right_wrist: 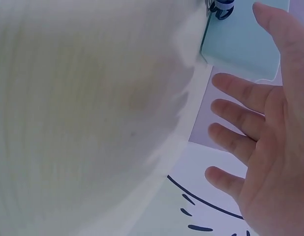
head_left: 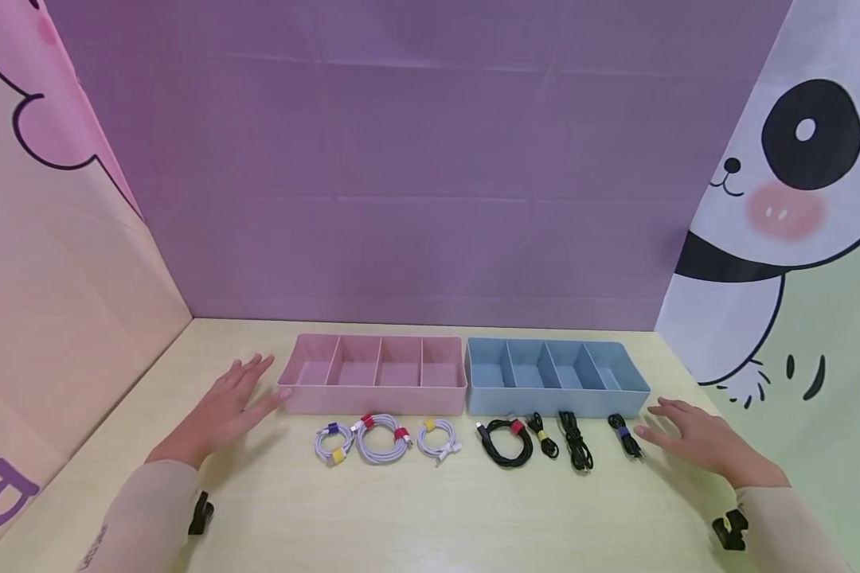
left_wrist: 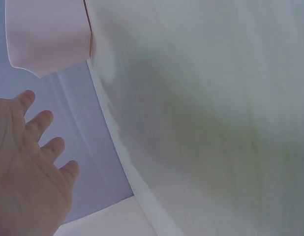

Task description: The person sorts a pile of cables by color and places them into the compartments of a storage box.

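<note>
In the head view my left hand (head_left: 218, 410) is beside the left end of a pink four-compartment box (head_left: 376, 400), fingers extended, thumb near its corner. My right hand (head_left: 702, 438) is held at the right of a blue four-compartment box (head_left: 559, 403), fingers spread and holding nothing. In front of the pink box lie three coiled white cables (head_left: 383, 460), tied with blue, yellow and red straps. Before the blue box lie several black cables: a round coil (head_left: 505, 461) with a red strap, a small bundle (head_left: 547, 446) with yellow, a longer bundle (head_left: 579, 454), and one (head_left: 627, 442) with blue.
Both boxes stand side by side on a pale wooden table (head_left: 416, 525). A purple backdrop (head_left: 430, 199) rises behind them, with printed panels to the left and right. A black wrist device (head_left: 201, 513) sits at the left cuff and another (head_left: 731, 531) at the right.
</note>
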Available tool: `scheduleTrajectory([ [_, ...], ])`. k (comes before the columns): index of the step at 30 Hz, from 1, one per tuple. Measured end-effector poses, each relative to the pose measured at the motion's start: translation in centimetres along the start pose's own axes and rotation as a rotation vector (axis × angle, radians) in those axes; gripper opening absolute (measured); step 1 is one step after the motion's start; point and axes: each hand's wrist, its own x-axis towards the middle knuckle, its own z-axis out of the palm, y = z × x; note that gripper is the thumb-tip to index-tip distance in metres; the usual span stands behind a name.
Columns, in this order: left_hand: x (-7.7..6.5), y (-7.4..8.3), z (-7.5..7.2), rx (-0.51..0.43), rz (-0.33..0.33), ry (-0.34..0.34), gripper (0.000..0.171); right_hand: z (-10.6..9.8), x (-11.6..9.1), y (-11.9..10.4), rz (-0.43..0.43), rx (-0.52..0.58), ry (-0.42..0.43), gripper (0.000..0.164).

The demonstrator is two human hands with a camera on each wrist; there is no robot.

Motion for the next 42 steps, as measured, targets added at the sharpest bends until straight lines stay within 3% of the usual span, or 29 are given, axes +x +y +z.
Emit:
scheduleTrajectory([
  [9,0.4,0.5,0.6,-0.107,-0.023,-0.021,0.082,0.1,-0.1,-0.5,-0.021,0.053,-0.019,0.059],
  [19,0.9,1.2,1.2,-0.316,-0.063,-0.066,0.09,0.2,-0.3,-1.3,-0.051,0.095,-0.032,0.056],
  [31,1.5,1.6,1.2,-0.46,-0.053,-0.047,0.09,0.1,-0.2,-1.9,-0.076,0.129,-0.028,0.055],
  [42,1.9,2.1,1.7,-0.563,-0.168,-0.089,0.093,0.7,0.1,-1.9,-0.103,0.137,-0.014,0.055],
])
